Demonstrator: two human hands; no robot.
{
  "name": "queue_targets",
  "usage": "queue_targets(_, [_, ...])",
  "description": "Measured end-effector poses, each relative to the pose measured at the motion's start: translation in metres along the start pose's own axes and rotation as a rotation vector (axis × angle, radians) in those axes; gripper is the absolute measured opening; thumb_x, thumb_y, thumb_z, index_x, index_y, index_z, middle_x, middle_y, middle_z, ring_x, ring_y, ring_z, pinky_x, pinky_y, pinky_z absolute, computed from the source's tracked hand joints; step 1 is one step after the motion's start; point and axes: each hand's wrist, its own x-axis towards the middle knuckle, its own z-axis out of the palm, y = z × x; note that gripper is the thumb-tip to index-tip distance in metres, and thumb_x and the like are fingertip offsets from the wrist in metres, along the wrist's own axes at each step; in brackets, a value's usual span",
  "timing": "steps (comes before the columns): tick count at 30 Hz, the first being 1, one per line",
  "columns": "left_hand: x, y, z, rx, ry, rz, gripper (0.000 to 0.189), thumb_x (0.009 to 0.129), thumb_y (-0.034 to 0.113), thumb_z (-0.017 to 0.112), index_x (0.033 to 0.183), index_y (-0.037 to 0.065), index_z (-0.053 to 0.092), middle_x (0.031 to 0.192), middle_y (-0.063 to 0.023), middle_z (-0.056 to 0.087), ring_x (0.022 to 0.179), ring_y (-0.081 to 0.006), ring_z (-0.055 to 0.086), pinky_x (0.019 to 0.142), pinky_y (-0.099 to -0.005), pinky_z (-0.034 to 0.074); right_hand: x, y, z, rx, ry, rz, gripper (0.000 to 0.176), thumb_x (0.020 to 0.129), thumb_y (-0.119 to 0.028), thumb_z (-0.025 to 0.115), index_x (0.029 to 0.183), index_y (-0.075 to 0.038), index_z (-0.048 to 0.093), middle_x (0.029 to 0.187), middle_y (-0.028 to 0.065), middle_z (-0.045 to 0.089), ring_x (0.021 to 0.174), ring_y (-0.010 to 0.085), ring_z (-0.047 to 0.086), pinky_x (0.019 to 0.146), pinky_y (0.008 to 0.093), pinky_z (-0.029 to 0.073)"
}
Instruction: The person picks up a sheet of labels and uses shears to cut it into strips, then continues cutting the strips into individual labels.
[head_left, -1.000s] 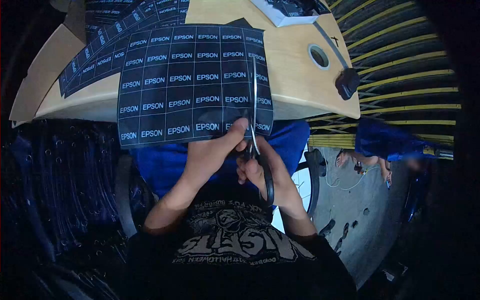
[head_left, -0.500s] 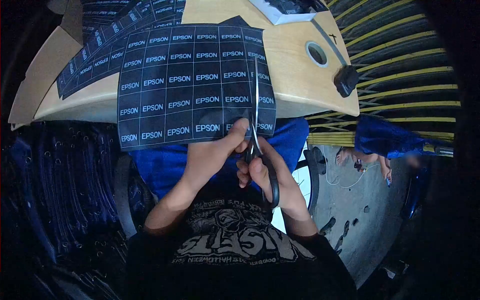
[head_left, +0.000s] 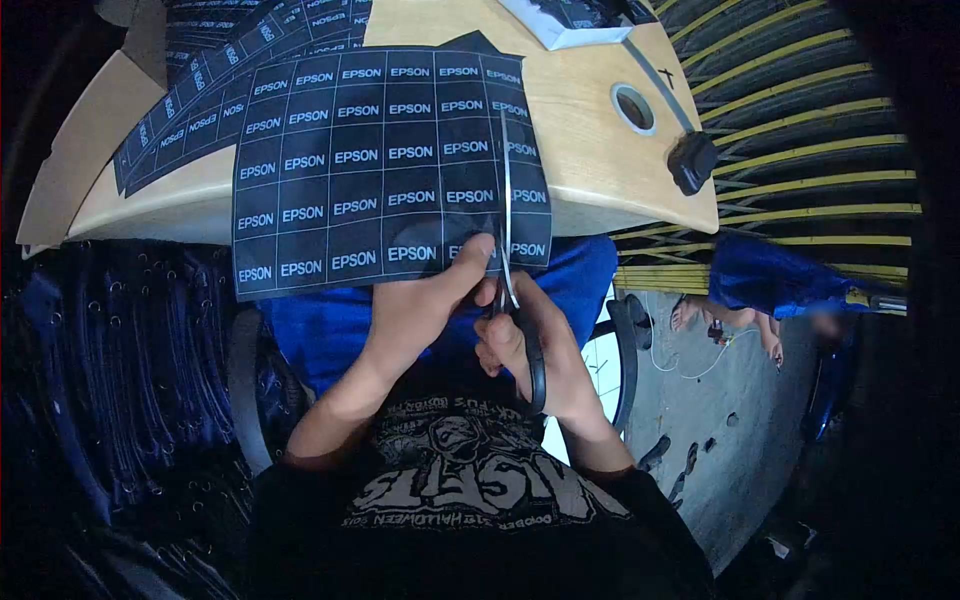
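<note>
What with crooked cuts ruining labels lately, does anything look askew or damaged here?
Nothing stands out. The black sheet of EPSON labels looks flat and untorn, pinched by the left hand; the right hand runs the black-handled scissors along a white grid line, not across a label.

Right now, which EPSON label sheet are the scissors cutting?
The front sheet, pinched by the left hand; scissors in the right hand run up its right side. The others lie on the table.
</note>
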Motion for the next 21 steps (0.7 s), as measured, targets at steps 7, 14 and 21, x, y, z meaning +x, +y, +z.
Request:
queue_targets(7, [0.0001,-0.0008,0.0007,-0.003,0.01,0.01,0.008,0.088,0.009,0.059,0.085,0.002,0.061,0.066,0.0009,0.057,0.053,-0.0049,0.051,0.046,-0.0181,0.035,-0.0008,-0.0017,0.0025,0.001,0.026,0.021,0.03,0.087,-0.025,0.064,0.1,-0.003,0.049,0.075,-0.0005,0.049,0.064,0.0039,0.043,0.056,0.0189,0.034])
queue_targets(14, [-0.0021,-0.0017,0.0013,-0.051,0.042,-0.102,0.009,0.088,0.011,0.059,0.085,0.002,0.061,0.066,0.0021,0.056,0.055,-0.0037,0.049,0.046,-0.0176,0.034,0.0004,0.0,0.004,-0.066,0.045,-0.019,0.031,0.086,-0.024,0.065,0.1,-0.003,0.048,0.074,-0.0007,0.05,0.063,0.0039,0.043,0.055,0.0196,0.036])
queue_targets(21, [-0.0004,-0.004,-0.0018,-0.001,0.018,-0.048,0.009,0.087,0.009,0.059,0.082,0.002,0.061,0.066,0.0021,0.056,0.056,-0.0039,0.05,0.047,-0.0178,0.036,0.0038,-0.0013,0.002,-0.092,0.034,-0.007,0.031,0.086,-0.024,0.065,0.101,-0.003,0.048,0.075,0.0001,0.051,0.065,0.0054,0.047,0.058,0.0209,0.039])
